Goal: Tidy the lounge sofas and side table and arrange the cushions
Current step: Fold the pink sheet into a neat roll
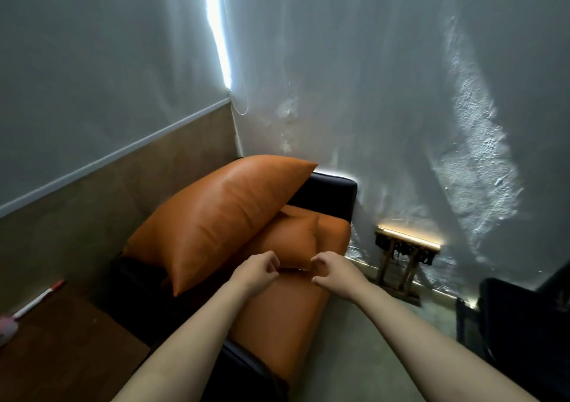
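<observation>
A black-framed sofa (pixel 327 194) with an orange leather seat (pixel 277 315) stands in the room's corner. A large orange cushion (pixel 216 219) leans along its left side. A small orange cushion (pixel 290 238) lies on the seat beside it. My left hand (pixel 257 273) and my right hand (pixel 331 273) are both at the small cushion's near edge, fingers curled and pinching it from either side.
A dark wooden side table (pixel 61 349) at lower left carries a pink duster with a white and red handle (pixel 34 304). A small wooden stand (pixel 404 256) is against the wall on the right. A dark seat (pixel 524 324) fills the lower right corner.
</observation>
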{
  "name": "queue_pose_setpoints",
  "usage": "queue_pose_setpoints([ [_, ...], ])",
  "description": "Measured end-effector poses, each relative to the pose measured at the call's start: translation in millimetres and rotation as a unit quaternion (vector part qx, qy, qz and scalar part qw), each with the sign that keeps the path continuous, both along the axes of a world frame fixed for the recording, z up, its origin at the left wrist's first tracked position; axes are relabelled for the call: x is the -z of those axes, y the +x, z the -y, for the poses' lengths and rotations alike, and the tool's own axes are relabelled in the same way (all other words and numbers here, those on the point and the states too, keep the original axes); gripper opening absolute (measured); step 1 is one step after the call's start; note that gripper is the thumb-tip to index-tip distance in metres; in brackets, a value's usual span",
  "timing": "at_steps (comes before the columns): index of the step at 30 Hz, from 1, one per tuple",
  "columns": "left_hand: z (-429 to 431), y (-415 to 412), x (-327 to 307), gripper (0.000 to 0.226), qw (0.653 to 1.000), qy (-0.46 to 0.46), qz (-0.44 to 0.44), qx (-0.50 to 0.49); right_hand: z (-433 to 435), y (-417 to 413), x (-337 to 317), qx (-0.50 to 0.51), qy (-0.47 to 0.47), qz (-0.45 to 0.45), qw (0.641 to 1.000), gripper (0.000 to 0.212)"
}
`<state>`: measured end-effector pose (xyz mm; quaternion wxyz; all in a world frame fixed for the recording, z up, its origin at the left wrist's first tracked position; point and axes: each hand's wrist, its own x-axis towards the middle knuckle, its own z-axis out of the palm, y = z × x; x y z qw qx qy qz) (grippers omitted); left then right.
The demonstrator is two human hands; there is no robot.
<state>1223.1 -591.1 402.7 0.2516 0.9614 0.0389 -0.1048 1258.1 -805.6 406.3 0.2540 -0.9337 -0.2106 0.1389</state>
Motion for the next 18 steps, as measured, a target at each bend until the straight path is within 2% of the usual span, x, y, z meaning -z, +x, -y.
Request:
queue_pose_setpoints([
  [4,-22,53,-1,0.021,1.0,-0.004,-0.006,-0.006,-13,55,-3,-0.01,-0.032,0.006,0.999,0.052],
  [8,-42,92,1,0.021,1.0,-0.009,-0.006,-0.012,-34,101,-2,-0.008,-0.02,0.02,1.0,0.05],
  [13,-56,123,14,0.025,0.999,-0.005,-0.021,-0.031,-63,136,15,-0.053,-0.021,0.007,0.998,0.051],
  [18,-68,169,15,0.031,0.996,0.003,0.009,-0.083,-74,202,25,-0.082,-0.004,0.004,0.997,0.049],
])
